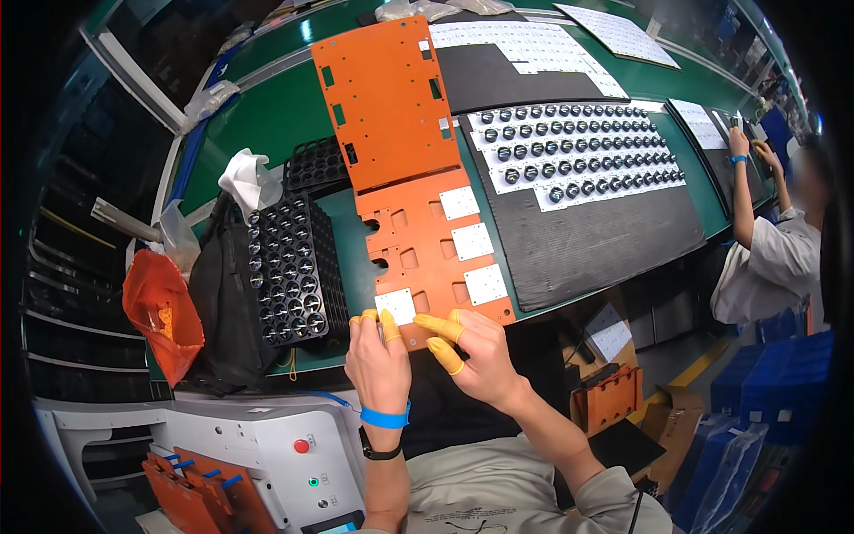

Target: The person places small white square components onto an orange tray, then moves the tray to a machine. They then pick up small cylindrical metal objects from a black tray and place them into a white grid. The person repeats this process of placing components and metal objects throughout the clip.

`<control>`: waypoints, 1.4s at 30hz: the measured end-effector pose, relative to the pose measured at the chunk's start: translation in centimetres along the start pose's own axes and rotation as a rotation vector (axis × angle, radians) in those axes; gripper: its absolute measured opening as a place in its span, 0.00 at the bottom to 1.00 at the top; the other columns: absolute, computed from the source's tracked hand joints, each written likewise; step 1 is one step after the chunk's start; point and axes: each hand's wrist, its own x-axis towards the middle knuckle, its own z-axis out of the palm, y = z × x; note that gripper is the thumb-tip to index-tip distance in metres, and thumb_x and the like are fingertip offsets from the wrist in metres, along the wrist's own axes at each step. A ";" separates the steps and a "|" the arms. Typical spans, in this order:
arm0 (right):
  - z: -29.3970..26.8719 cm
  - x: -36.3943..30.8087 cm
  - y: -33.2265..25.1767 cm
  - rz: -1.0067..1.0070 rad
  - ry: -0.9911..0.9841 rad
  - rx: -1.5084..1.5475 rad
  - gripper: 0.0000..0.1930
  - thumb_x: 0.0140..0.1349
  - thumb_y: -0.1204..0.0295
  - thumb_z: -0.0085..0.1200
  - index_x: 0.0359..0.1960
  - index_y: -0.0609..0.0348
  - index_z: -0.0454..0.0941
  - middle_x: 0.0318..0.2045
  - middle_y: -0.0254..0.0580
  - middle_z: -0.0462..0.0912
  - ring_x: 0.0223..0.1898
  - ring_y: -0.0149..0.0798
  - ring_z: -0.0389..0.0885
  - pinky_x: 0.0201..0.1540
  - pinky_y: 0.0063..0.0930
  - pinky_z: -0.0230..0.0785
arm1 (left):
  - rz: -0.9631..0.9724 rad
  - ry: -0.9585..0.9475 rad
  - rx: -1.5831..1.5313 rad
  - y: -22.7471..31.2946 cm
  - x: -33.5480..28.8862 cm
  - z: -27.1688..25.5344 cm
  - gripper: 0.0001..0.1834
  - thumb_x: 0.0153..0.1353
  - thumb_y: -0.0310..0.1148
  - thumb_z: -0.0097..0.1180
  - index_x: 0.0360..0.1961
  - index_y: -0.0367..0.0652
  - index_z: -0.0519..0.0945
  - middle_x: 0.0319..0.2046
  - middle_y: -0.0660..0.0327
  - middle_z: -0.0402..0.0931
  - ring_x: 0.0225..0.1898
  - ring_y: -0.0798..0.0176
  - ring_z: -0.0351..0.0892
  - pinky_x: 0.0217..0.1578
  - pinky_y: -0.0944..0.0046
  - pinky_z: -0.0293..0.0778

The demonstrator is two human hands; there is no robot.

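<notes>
My left hand (378, 360), with yellow finger cots, has its fingers bent together at the near edge of a white square plate (395, 304). That plate lies at the front left of the orange fixture (436, 258); my fingers hide its lower corner. To its right, my right hand (480, 360) holds nothing visible, its cot-covered index finger and thumb spread apart over the fixture's front edge. Other white square plates (471, 241) lie in a column along the fixture's right side. Behind them the fixture's orange lid (387, 107) is hinged back.
At left stand stacked black trays (289, 276) of round parts beside an orange bag (163, 311). On the right, a black mat (587, 240) carries white sheets with rows of black round parts (569, 151). A co-worker (774, 240) works at far right; a control box (294, 454) stands below.
</notes>
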 end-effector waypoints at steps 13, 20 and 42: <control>-0.4 0.2 0.0 -0.019 -0.065 -0.011 0.13 0.60 0.75 0.62 0.47 0.59 0.85 0.22 0.40 0.71 0.24 0.41 0.71 0.27 0.34 0.62 | -0.100 0.026 -0.227 -0.6 -4.1 -2.2 0.13 0.74 0.30 0.45 0.52 0.32 0.74 0.45 0.48 0.76 0.45 0.49 0.78 0.46 0.56 0.72; 1.2 2.4 -2.5 0.080 -0.064 0.229 0.13 0.63 0.76 0.60 0.50 0.61 0.83 0.24 0.40 0.73 0.22 0.34 0.71 0.27 0.28 0.63 | -0.325 -0.243 -1.330 -7.0 -8.7 -4.1 0.20 0.70 0.43 0.47 0.55 0.40 0.73 0.41 0.61 0.70 0.32 0.67 0.64 0.30 0.68 0.62; 15.0 15.0 -7.3 -0.202 -0.159 -0.425 0.16 0.50 0.64 0.69 0.31 0.65 0.82 0.33 0.49 0.80 0.41 0.49 0.80 0.42 0.42 0.74 | -0.538 -0.955 -2.092 -10.5 -8.9 -4.2 0.28 0.71 0.37 0.51 0.69 0.39 0.63 0.69 0.36 0.57 0.67 0.37 0.65 0.56 0.49 0.77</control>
